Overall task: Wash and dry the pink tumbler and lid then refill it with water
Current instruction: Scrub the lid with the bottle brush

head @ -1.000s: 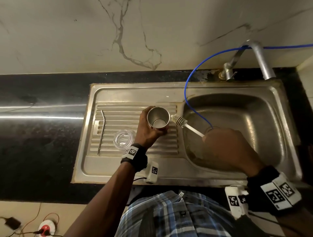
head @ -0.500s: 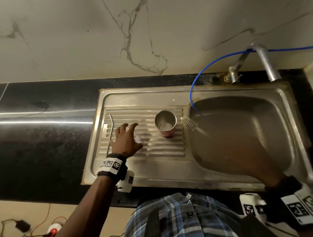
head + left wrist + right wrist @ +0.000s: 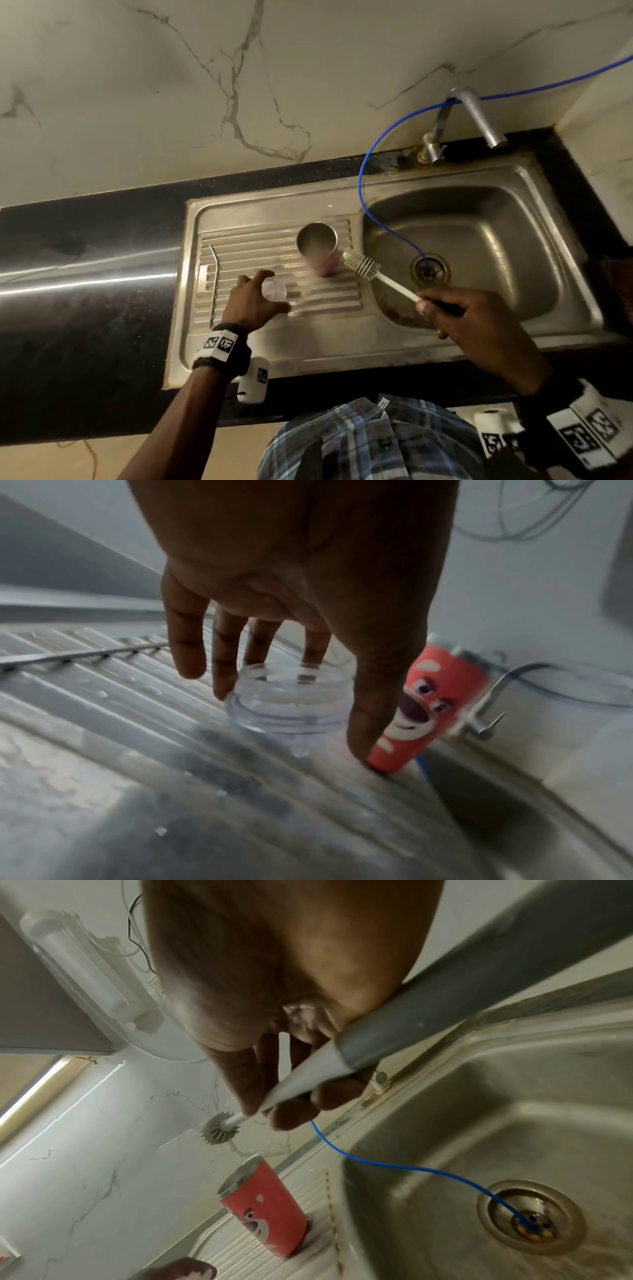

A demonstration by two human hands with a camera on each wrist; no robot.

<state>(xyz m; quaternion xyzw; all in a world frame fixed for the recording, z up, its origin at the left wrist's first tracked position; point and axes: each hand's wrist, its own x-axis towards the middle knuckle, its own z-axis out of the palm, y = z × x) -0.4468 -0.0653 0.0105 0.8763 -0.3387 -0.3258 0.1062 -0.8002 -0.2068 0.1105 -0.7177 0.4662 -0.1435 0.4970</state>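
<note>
The pink tumbler (image 3: 317, 248) (image 3: 263, 1213) with a bear face stands upright and open on the ribbed drainboard (image 3: 239, 250), untouched. To its left, my left hand (image 3: 278, 291) (image 3: 291, 721) grips the clear lid (image 3: 272, 287) (image 3: 291, 704) between thumb and fingers; the lid looks tilted just above the ribs. My right hand (image 3: 424, 305) (image 3: 274, 1107) holds the white and grey handle of a bottle brush (image 3: 308, 1080) over the basin's left rim. The brush head (image 3: 361, 263) hangs just right of the tumbler.
A bent metal straw (image 3: 215, 277) lies at the drainboard's left edge. A blue hose (image 3: 363, 178) runs from the wall into the basin drain (image 3: 430, 270). The tap (image 3: 479, 116) stands behind the basin. Black countertop (image 3: 85, 308) extends left.
My left hand let go of the tumbler, leaving it standing on the drainboard, moved left and took hold of the clear lid. The right hand kept the brush and drew back a little.
</note>
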